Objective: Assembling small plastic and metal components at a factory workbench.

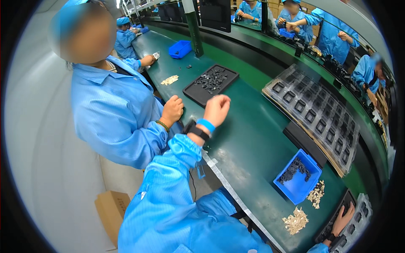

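Note:
My left hand (216,110) reaches out over the green table, just in front of a black tray (195,93) strewn with small black parts (213,80). Its fingers are curled closed, and whatever they hold, if anything, is hidden. At the lower right my right hand (344,219) lies with fingers spread on a dark tray (346,198). Beside that tray is a clear plastic tray (363,206) with dark pockets. Nearby stands a blue bin (303,189) holding black parts (295,170), next to two piles of small tan pieces (295,220) (316,194).
A co-worker (114,109) stands close on the left, one hand (172,110) near my left wrist. Stacked clear trays of black square frames (310,114) lie along the far side. Another blue bin (180,49) and tan pieces (169,80) sit farther up the table (240,143).

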